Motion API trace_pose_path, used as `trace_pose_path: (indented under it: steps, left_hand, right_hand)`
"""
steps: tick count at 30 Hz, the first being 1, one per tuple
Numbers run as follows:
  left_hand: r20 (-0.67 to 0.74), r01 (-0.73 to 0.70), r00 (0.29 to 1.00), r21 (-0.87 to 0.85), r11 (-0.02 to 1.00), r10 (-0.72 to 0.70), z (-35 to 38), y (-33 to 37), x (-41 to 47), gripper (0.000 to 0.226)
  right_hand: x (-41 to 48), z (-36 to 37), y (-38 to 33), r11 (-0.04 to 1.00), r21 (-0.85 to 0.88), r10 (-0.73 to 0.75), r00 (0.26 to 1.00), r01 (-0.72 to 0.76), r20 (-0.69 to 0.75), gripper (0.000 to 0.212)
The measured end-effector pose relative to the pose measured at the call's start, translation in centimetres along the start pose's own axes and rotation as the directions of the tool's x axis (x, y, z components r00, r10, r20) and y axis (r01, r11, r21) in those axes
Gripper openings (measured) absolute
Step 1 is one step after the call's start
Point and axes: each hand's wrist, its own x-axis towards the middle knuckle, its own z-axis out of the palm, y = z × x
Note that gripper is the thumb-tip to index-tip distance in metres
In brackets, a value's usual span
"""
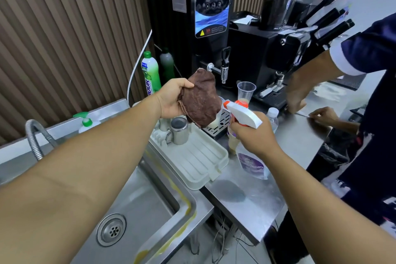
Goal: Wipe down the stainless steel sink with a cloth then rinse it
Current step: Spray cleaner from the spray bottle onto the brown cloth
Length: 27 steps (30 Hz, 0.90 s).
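Steel sink (150, 201) sits low left, yellowish residue along its right rim. Left hand (172, 100) is raised above the drying tray (199, 162), fingers clamped on a crumpled brown cloth (202, 100). Right hand (251, 135) grips the spray bottle (252, 164) at the trigger, over the counter (257, 197), nozzle pointing at the cloth. Another person (375, 113) stands far right.

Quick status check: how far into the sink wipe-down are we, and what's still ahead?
Done: nothing on the sink yet; the stainless steel sink basin shows yellowish residue along its edge. In hand: the left hand holds the crumpled brown cloth up, and the right hand grips the white-and-orange trigger spray bottle, nozzle toward it. Left: wiping the basin, then rinsing.
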Motion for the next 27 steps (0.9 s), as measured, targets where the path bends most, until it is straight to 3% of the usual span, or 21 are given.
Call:
trace_pose_path:
  steps: [5,8,10,12,15,20,22,25,27]
  left_hand:
    - [0.026,0.000,1.000,-0.002,1.000,0.000,0.6,-0.3,0.1,0.032]
    - [0.019,-0.003,1.000,0.005,1.000,0.002,0.9,-0.5,0.1,0.033]
    - [0.025,0.003,1.000,0.010,1.000,-0.003,0.9,-0.9,0.1,0.033]
    - [0.035,0.018,0.999,0.005,1.000,-0.019,0.8,-1.6,0.1,0.035]
    - [0.041,0.049,0.998,-0.007,0.999,-0.049,0.9,-2.9,-0.1,0.037]
    - [-0.010,0.066,0.998,0.009,0.998,-0.066,0.0,-5.5,-0.1,0.034]
    - [-0.028,0.076,0.997,0.013,0.997,-0.076,-0.3,-6.7,-0.2,0.032]
    - [-0.054,0.092,0.994,-0.019,0.996,-0.092,-0.7,-8.2,-0.6,0.030]
    - [-0.064,0.094,0.993,-0.051,0.994,-0.097,-0.8,-9.0,-0.7,0.029]
  right_hand:
    - [0.2,-0.7,0.2,1.000,0.017,0.015,1.000,-0.014,-0.019,0.003]
    - [-0.4,-0.7,0.6,0.999,0.042,0.016,0.999,-0.015,-0.033,0.016]
    - [-1.2,-0.7,1.4,0.997,0.078,0.027,0.998,-0.022,-0.055,0.014]
    - [-2.0,-0.8,2.4,0.997,0.076,0.032,0.997,-0.026,-0.075,0.030]
    - [-3.1,-0.7,4.2,0.993,0.087,0.089,0.987,-0.078,-0.134,0.016]
    - [-3.6,-0.5,6.8,0.991,0.088,0.118,0.961,-0.099,-0.249,0.042]
    - [-3.5,-0.5,7.3,0.991,0.081,0.127,0.952,-0.108,-0.278,0.037]
    - [-2.7,-0.3,7.2,0.987,0.090,0.158,0.938,-0.137,-0.307,0.013]
    - [-2.0,-0.4,7.3,0.985,0.095,0.168,0.926,-0.144,-0.339,0.017]
